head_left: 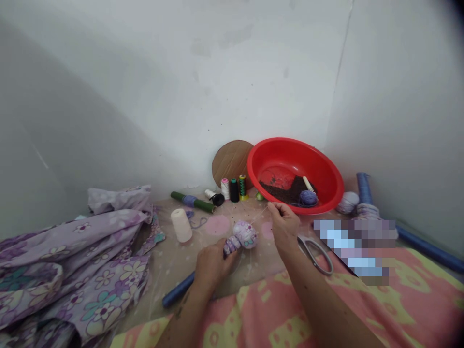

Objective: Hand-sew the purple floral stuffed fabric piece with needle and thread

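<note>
My left hand [213, 263] is closed around a blue stick [178, 290] just below its cloth-covered end. That end is a round ball [245, 235] in white and purple floral cloth, with a gathered, bound neck [232, 245] under it. My right hand [284, 222] is raised to the right of the ball, fingers pinched on a thin pale thread [261, 213] that runs down toward the ball. Near my right wrist lie scissors [316, 255] with grey handles, their blades partly hidden by the arm. A white thread cone [181, 225] stands left of the ball.
A red basin [295, 145] leans at the wall, holding dark material and a purple yarn ball [308, 198]. Beside it are thread spools [234, 190] and a cardboard disc [232, 162]. Floral cloth [108, 270] heaps at left; a pink-yellow blanket [261, 314] lies in front.
</note>
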A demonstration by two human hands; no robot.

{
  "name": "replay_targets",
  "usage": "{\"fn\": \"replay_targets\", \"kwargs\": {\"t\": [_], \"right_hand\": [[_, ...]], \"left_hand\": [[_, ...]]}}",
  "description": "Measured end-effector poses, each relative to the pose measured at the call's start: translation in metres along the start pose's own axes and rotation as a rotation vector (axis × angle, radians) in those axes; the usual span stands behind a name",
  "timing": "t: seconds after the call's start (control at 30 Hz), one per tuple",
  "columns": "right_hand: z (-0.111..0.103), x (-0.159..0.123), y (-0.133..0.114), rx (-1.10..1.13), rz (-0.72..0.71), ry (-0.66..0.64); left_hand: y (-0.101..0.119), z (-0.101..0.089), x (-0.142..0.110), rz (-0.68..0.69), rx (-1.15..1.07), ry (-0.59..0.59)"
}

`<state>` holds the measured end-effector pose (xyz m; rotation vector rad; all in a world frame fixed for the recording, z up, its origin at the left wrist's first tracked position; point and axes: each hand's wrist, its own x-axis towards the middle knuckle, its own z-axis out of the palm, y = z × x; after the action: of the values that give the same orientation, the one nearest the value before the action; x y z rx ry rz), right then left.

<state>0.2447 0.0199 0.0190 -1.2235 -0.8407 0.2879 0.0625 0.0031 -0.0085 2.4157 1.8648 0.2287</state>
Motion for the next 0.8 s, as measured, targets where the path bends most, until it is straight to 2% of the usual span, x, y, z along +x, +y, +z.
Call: {"fn": "replay_targets", "kwargs": {"t": [0.3, 0.47, 0.53, 0.6, 0.67, 0.8], "right_hand": [[-0.002, 0.006, 0.014, 0.000, 0.024, 0.032], [-0.003, 0.009, 0.014, -0.009, 0.000, 0.150], [-0.001, 0.005, 0.011, -0.037, -0.027, 0.158], [0.003, -0.004, 0.006, -0.084, -0.043, 0.105], [0.009, -0.015, 0.003, -0.120, -0.056, -0.011], [0.023, -0.036, 0.011, -0.072, -0.097, -0.372]], "left_hand": [[-0.006, 0.008, 0.002, 0.011, 0.011, 0.053], [-0.010, 0.010, 0.005, -0.035, 0.033, 0.126], [-0.011, 0.011, 0.007, -0.072, 0.038, 0.128], [-0.012, 0.011, 0.008, -0.096, 0.042, 0.125], [-0.012, 0.012, 0.008, -0.097, 0.046, 0.130], [-0.013, 0.012, 0.008, -0.101, 0.060, 0.133]]}}
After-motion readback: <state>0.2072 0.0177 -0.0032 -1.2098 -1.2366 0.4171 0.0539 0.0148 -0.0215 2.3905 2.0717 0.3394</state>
